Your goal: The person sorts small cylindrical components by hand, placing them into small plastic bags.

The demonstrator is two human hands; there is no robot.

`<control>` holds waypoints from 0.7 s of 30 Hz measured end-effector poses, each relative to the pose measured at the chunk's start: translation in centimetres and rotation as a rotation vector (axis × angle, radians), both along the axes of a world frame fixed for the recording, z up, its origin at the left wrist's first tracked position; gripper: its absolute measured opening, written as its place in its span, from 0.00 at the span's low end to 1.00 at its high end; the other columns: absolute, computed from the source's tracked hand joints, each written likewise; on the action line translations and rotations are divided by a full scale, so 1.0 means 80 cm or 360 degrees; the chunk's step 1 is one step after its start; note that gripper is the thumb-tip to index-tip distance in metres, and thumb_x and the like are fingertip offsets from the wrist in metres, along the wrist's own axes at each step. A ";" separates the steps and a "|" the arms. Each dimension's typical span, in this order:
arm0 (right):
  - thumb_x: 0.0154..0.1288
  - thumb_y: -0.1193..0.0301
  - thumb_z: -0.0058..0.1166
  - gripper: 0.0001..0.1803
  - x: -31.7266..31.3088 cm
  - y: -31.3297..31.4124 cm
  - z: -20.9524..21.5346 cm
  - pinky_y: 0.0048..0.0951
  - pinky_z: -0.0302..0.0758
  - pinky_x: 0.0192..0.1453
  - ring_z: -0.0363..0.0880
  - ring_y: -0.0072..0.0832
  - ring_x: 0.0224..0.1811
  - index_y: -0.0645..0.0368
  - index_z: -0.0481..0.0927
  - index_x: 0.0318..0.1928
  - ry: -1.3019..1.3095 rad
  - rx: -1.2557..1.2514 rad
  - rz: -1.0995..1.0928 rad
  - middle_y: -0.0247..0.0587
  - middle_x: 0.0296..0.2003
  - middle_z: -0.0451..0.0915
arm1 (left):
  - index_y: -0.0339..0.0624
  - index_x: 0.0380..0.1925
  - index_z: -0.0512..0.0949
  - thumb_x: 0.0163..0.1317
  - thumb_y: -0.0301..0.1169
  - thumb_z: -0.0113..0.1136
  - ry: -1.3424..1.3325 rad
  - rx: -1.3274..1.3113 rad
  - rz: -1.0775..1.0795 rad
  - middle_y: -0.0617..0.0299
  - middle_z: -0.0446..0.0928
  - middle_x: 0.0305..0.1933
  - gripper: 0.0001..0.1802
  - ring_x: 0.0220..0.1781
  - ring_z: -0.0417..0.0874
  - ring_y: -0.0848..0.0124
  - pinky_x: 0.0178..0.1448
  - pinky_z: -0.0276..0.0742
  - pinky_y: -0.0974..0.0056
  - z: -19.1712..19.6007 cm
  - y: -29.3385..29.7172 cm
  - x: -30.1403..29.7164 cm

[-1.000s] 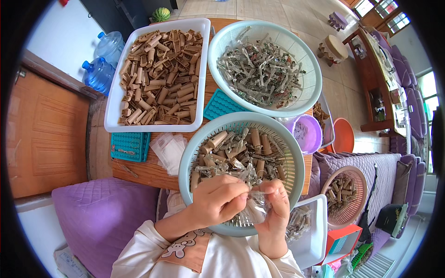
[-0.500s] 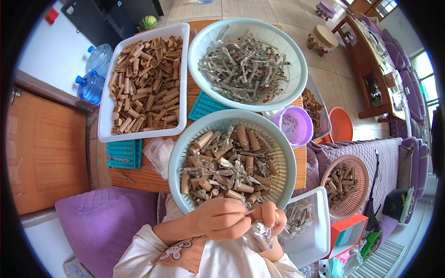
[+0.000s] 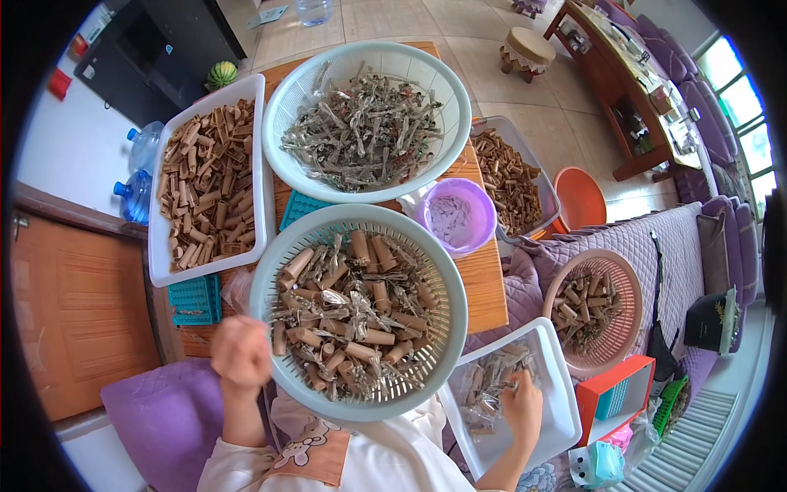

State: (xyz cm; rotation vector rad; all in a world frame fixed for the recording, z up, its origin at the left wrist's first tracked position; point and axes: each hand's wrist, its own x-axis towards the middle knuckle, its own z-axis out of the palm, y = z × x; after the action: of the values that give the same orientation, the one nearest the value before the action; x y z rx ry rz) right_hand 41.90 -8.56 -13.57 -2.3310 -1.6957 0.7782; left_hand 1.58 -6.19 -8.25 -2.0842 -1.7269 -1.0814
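My left hand (image 3: 240, 353) is closed like a fist and a little smeared by motion, beside the left rim of a grey-green slotted basket (image 3: 457, 332). What it holds, if anything, is hidden. The basket carries brown cardboard tubes (image 3: 361, 351) mixed with crinkled clear and silvery strips. Over at the lower right, my right hand (image 3: 522, 403) reaches into a white tray (image 3: 560, 385) with bent fingers at the clear plastic packets (image 3: 489, 377) in it. The fingertips are partly hidden, so I cannot make out what they grip. A clear plastic bag (image 3: 238, 289) lies near my left hand.
At the far left a white bin (image 3: 261, 164) holds tubes; a pale basket (image 3: 459, 123) of clear strips sits beside it. A purple bucket (image 3: 489, 217) stands right of the middle. A pink basket (image 3: 631, 295) and red box (image 3: 588, 402) are on the sofa (image 3: 639, 230).
My hands were together over the near rim with a clear bag. They have parted: the left went left, the right went down right into the white tray. The view has shifted too.
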 end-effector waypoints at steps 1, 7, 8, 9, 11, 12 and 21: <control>0.45 0.80 0.53 0.12 0.012 -0.006 -0.010 0.34 0.71 0.28 0.74 0.35 0.20 0.61 0.69 0.34 -0.0456 -0.0068 0.0295 0.43 0.16 0.71 | 0.37 0.28 0.74 0.51 0.23 0.51 0.0040 -0.0003 0.0150 0.55 0.74 0.25 0.04 0.26 0.76 0.60 0.29 0.72 0.61 -0.002 -0.002 -0.017; 0.46 0.77 0.56 0.14 -0.059 0.078 0.009 0.36 0.71 0.38 0.75 0.42 0.34 0.60 0.75 0.38 0.0203 0.0359 0.0275 0.45 0.32 0.76 | 0.35 0.28 0.74 0.53 0.22 0.51 0.0203 -0.0075 0.0462 0.55 0.74 0.25 0.03 0.26 0.76 0.60 0.30 0.72 0.61 -0.006 -0.020 -0.056; 0.46 0.78 0.56 0.15 -0.078 0.095 -0.001 0.36 0.71 0.41 0.74 0.43 0.37 0.59 0.76 0.39 0.0368 0.0480 0.0390 0.47 0.35 0.75 | 0.35 0.28 0.74 0.53 0.22 0.51 0.0203 -0.0074 0.0473 0.55 0.74 0.25 0.03 0.26 0.76 0.60 0.30 0.72 0.61 -0.007 -0.021 -0.056; 0.47 0.78 0.55 0.17 -0.097 0.115 -0.005 0.35 0.70 0.44 0.72 0.43 0.41 0.59 0.75 0.41 0.0424 0.0608 0.0603 0.47 0.38 0.74 | 0.34 0.28 0.74 0.53 0.22 0.51 0.0212 -0.0087 0.0451 0.55 0.74 0.25 0.03 0.26 0.76 0.60 0.30 0.71 0.61 -0.009 -0.020 -0.056; 0.47 0.77 0.54 0.18 -0.126 0.140 -0.022 0.35 0.69 0.48 0.71 0.43 0.45 0.59 0.75 0.43 0.0485 0.0730 0.0840 0.47 0.41 0.73 | 0.34 0.28 0.74 0.53 0.22 0.52 0.0219 -0.0096 0.0427 0.55 0.74 0.24 0.03 0.25 0.76 0.60 0.29 0.71 0.62 -0.014 -0.019 -0.060; 0.49 0.76 0.52 0.19 -0.136 0.148 -0.035 0.35 0.67 0.51 0.69 0.42 0.47 0.59 0.74 0.45 0.0716 0.0635 0.0767 0.47 0.42 0.72 | 0.34 0.28 0.74 0.53 0.22 0.52 0.0220 -0.0097 0.0444 0.55 0.74 0.24 0.03 0.25 0.76 0.60 0.29 0.71 0.62 -0.015 -0.020 -0.064; 0.53 0.72 0.51 0.19 -0.135 0.171 -0.150 0.35 0.64 0.55 0.64 0.38 0.50 0.63 0.71 0.47 0.2041 -0.0311 0.0107 0.46 0.42 0.71 | 0.34 0.28 0.74 0.52 0.21 0.52 0.0171 -0.0196 0.0539 0.55 0.73 0.23 0.03 0.24 0.75 0.61 0.27 0.71 0.62 -0.032 -0.035 -0.087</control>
State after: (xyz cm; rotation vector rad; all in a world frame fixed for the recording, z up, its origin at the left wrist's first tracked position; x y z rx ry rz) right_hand 31.12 5.09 -25.60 -1.1928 -1.0646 1.9064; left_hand -5.39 -9.02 -10.80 -1.7862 -2.0397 -0.7685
